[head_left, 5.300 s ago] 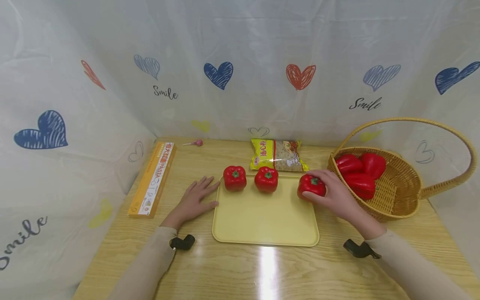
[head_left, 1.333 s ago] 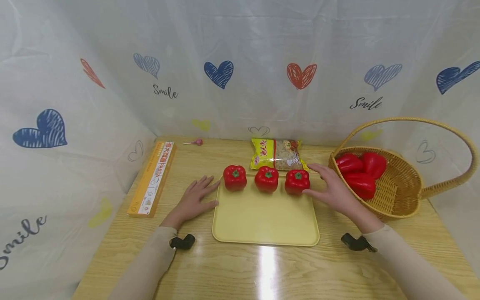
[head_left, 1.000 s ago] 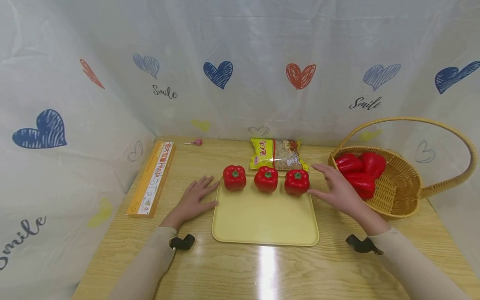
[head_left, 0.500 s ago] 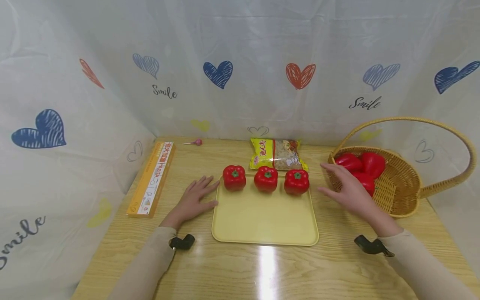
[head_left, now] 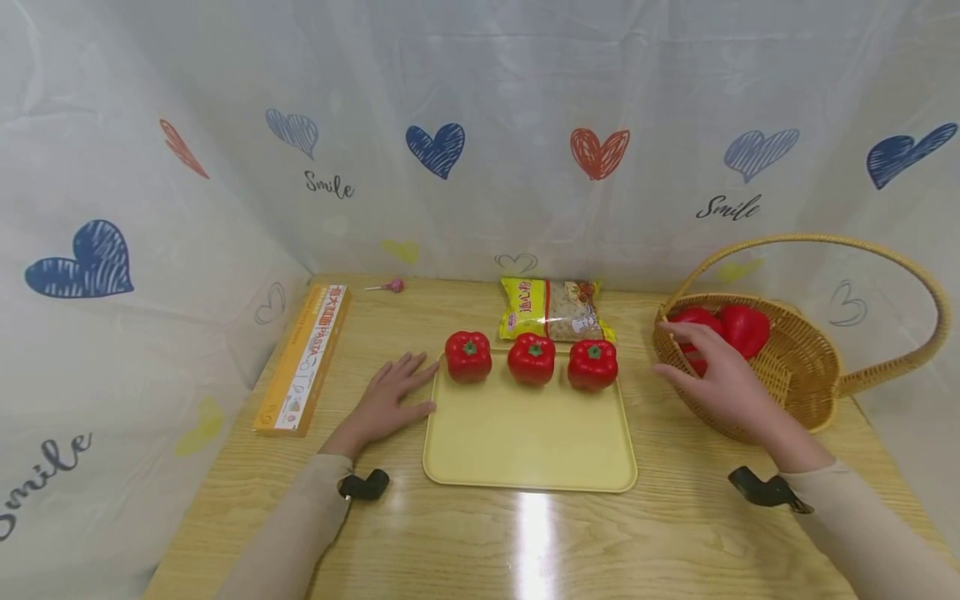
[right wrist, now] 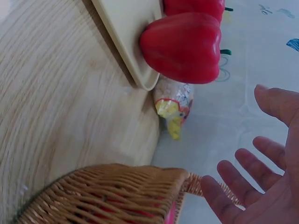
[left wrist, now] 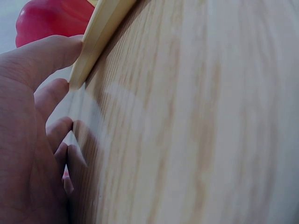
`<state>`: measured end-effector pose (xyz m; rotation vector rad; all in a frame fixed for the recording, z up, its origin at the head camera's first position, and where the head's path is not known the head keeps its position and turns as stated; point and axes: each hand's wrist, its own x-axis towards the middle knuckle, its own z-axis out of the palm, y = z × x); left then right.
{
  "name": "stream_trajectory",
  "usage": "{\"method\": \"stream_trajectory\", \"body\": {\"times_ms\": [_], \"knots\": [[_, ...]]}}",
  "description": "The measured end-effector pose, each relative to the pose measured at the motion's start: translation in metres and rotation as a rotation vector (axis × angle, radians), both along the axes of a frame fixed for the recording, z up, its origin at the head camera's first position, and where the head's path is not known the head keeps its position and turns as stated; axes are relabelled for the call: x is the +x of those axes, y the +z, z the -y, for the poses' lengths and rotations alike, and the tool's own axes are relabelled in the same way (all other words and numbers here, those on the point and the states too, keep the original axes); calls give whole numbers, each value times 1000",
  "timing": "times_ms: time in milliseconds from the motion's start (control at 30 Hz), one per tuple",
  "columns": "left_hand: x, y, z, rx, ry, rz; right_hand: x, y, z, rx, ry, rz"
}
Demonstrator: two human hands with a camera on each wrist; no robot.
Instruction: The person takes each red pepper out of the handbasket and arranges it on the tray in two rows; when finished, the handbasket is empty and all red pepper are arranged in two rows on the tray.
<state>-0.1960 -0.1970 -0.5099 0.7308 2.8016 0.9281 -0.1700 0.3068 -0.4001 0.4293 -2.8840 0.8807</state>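
Note:
Three red bell peppers with green stems stand in a row along the far side of a cream tray (head_left: 528, 442): a left pepper (head_left: 468, 357), a middle pepper (head_left: 532, 359) and a right pepper (head_left: 592, 364). My left hand (head_left: 386, 404) lies with fingers spread on the table, its thumb and forefinger touching the tray's left edge. Over the near left rim of a wicker basket (head_left: 802, 358) hovers my right hand (head_left: 723, 375), fingers extended and holding nothing. Inside the basket are more red peppers (head_left: 745, 331), partly hidden by that hand.
Behind the tray lies a yellow bag of pasta (head_left: 557, 310). An orange pasta box (head_left: 302, 358) lies at the left, and a lollipop (head_left: 395, 285) near the back edge. The basket's tall handle (head_left: 817, 240) arches up at the right. A curtain (head_left: 480, 167) printed with hearts encloses the table.
The right pepper was in my right hand at first; it was moved left and let go beside the middle one. My right hand has since drawn back rightward to the basket. The left hand stayed still.

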Motion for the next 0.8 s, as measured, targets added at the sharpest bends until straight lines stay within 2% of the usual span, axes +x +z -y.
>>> {"method": "stream_trajectory", "body": {"times_ms": [100,267,500,800], "knots": [[0,0,0,-2,1,1,0,4,-4,1,-7,-18],[0,-1,0,-1,3,1,0,9,-12,-11,-29,10],[0,-2,1,2,0,4,-4,18,-25,42,-41,13],[-2,-3,1,1,-3,-9,-9,23,-42,75,-102,33]]}}
